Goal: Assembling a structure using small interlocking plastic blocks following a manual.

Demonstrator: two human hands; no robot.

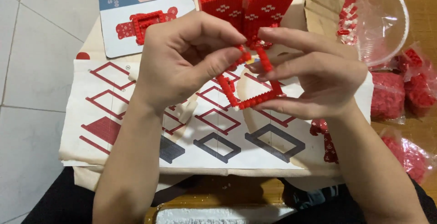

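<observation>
A thin square frame of small red bricks [249, 100] is held up between both hands, above a printed instruction sheet [214, 146] with red and grey frame diagrams. My left hand [177, 62] pinches the frame's upper left part between thumb and fingers. My right hand [314, 83] cups the frame from the right and below, with fingertips on its top corner. Just behind the hands stand two tall red brick towers with white patterns [246, 3].
A clear plastic bowl [387, 33] with a few red bricks sits at the upper right. Several plastic bags of red bricks [400, 94] lie along the right edge. A booklet with a red model picture [136, 19] lies at the upper left. Pale floor tiles [32, 69] are on the left.
</observation>
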